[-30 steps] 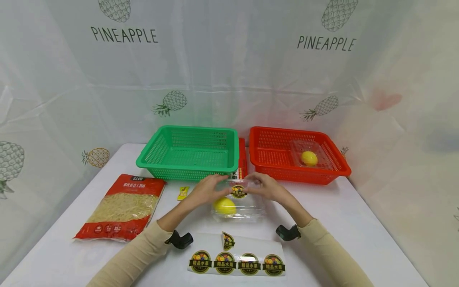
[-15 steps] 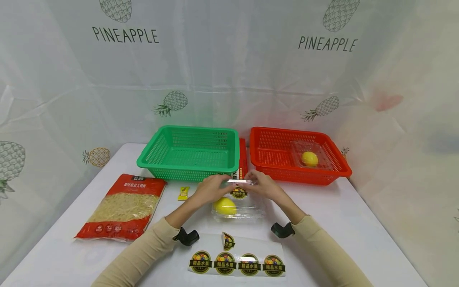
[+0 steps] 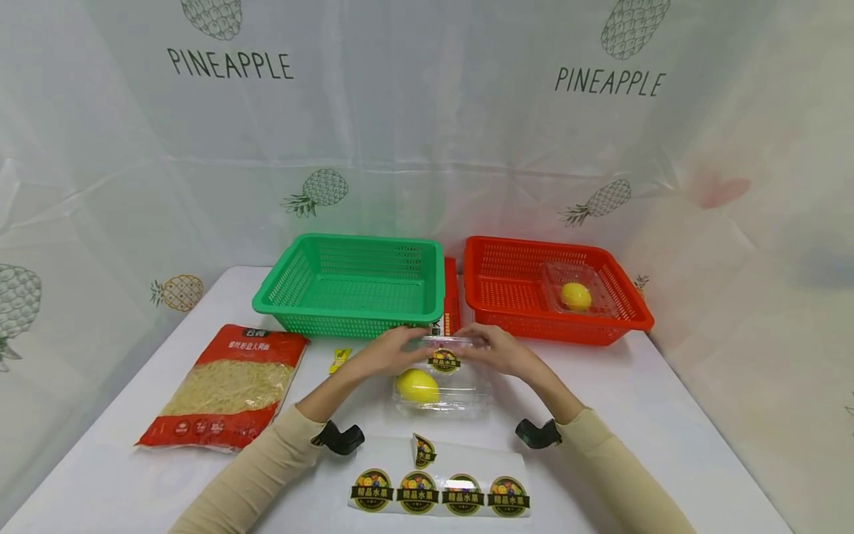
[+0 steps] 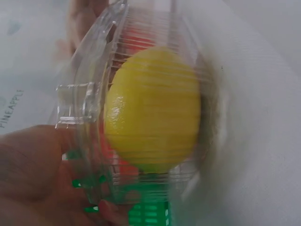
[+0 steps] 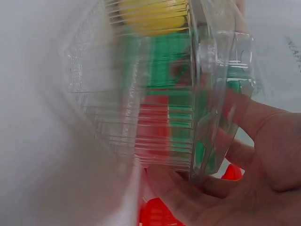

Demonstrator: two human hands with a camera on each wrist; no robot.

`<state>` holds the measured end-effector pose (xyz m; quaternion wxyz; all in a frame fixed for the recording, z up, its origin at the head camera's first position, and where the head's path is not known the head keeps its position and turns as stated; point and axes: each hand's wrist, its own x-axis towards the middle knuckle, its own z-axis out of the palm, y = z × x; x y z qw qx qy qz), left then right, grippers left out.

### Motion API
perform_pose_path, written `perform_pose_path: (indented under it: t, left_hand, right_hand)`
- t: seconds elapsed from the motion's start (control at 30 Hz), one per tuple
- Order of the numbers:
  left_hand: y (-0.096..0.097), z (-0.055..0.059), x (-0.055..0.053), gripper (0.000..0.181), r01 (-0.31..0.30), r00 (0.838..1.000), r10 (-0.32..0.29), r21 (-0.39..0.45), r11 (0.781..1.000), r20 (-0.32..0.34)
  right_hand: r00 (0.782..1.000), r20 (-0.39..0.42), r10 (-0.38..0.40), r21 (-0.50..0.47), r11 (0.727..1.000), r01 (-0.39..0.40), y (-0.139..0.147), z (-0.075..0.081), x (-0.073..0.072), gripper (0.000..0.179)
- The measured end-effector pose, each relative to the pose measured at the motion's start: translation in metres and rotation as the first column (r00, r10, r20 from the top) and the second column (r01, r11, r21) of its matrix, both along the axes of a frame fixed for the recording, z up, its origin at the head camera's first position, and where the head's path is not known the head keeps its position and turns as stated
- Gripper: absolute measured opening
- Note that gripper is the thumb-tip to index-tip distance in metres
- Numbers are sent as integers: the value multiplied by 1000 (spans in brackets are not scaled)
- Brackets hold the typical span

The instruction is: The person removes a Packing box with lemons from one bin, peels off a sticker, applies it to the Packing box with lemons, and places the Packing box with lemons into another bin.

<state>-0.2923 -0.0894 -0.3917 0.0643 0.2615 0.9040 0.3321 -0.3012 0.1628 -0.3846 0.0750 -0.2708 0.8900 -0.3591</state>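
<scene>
A clear plastic clamshell box [image 3: 463, 389] stands at the middle of the table, with a yellow lemon [image 3: 418, 386] inside at its left. On the lid is a round black-and-gold fruit sticker [image 3: 444, 361]. My left hand [image 3: 392, 351] grips the far left part of the box, thumb towards the sticker. At the far right part, my right hand [image 3: 502, 351] holds the box with its thumb near the sticker too. In the right wrist view, fingers [image 5: 174, 190] curl under the rim of the box. Fingertips of the left hand are partly hidden behind the plastic.
Behind stand a green basket [image 3: 350, 322] and a red basket [image 3: 534, 322]; the red one holds another boxed lemon [image 3: 576, 296]. A pasta bag [image 3: 230, 386] lies left, beside a small yellow packet [image 3: 339, 360]. In front lies a sticker sheet [image 3: 480, 460] with one partly lifted sticker [image 3: 424, 451].
Half a second ago both hands came closer together at the lid's far edge, which caught a bright glare. Now they have moved apart again and the glare is gone. The box stays in place.
</scene>
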Motion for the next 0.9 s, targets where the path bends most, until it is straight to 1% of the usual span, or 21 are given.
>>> perform_pose_path:
  t: [0.1, 0.2, 0.37, 0.6, 0.73, 0.9]
  left_hand:
    - [-3, 3, 1, 63, 38, 999, -38, -4, 999, 26]
    - [-4, 5, 2, 69, 56, 997, -56, -10, 998, 50]
    - [-2, 5, 4, 77, 33, 998, -31, -38, 999, 52]
    - [2, 3, 6, 83, -13, 1000, 15, -67, 998, 27]
    - [2, 2, 4, 79, -19, 1000, 20, -58, 998, 17]
    - [2, 0, 0, 70, -12, 1000, 13, -32, 999, 25]
  right_hand:
    - [1000, 27, 10, 14, 1000, -11, 1, 4, 5, 46]
    - [998, 57, 4, 24, 1000, -5, 2, 4, 10, 52]
    - [996, 82, -35, 36, 999, 32, -2, 3, 14, 65]
    - [996, 72, -58, 41, 998, 55, -9, -2, 15, 75]
    - [996, 80, -39, 52, 998, 35, -8, -1, 14, 73]
    - [998, 61, 29, 31, 999, -31, -6, 2, 9, 60]
